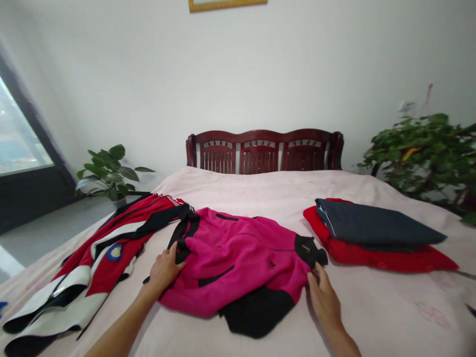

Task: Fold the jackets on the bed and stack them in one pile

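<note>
the magenta jacket (241, 243) lies spread on the pale pink bedsheet (267, 193). a dark logo (271, 263) marks its chest; any lettering there, or on the collar label (307, 248), is too small to read. the left hand (163, 267) grips the jacket's black hem (182, 251), and the right hand (324, 292) pinches the near edge of its black collar (313, 258). left of the jacket, against the hem, a striped red garment (106, 272) bears a round patch (114, 252). right of the jacket, near the collar, a folded navy garment (379, 225) sits on red cloth (397, 260). beyond the jacket stands a wooden headboard (260, 153).
</note>
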### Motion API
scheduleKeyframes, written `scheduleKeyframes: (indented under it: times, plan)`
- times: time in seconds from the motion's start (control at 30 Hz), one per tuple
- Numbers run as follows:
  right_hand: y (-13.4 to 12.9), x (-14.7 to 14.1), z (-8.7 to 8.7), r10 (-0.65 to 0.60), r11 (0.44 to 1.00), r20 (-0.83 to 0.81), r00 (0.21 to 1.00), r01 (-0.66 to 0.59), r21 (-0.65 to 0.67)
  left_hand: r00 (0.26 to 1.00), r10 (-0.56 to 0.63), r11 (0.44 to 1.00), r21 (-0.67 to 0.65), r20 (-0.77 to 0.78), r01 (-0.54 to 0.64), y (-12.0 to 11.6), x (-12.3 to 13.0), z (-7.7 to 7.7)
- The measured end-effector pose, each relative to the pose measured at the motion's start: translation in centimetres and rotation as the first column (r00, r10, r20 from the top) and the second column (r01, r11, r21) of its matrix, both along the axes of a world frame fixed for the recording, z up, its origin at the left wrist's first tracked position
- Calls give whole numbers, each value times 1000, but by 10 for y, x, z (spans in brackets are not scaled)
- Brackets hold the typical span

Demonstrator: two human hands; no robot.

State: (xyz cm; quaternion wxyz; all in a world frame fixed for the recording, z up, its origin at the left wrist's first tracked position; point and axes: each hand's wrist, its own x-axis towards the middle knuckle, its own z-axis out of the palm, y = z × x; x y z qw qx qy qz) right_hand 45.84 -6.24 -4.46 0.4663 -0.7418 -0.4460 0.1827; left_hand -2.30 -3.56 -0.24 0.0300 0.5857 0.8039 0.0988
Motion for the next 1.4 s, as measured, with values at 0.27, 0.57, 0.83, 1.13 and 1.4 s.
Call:
scheduleKeyframes:
  times: [0.27, 0.57, 0.83, 1.13, 1.4]
  plan:
    - [-4, -6, 17, -27, 997, -68, 997, 22, -77, 982, 62, 998, 3, 178, -64, 4, -10, 5]
    - [-9, -9, 19, -63, 989, -270, 961, 96, 110, 875, 377, 836, 294, 305, -463, -40, -89, 8]
    - [1, 1, -5, -26, 987, -232, 972, 63, 151, 859, 462, 873, 60, 221, -484, -58, -89, -24]
    - [1, 1, 1, -7, 997, -165, 986, 19, 69, 843, 469, 858, 92, 262, -506, -63, -80, -20]
    - [1, 3, 2, 35, 998, -128, 991, -29, 47, 828, 483, 854, 56, 287, -517, -62, -76, -14]
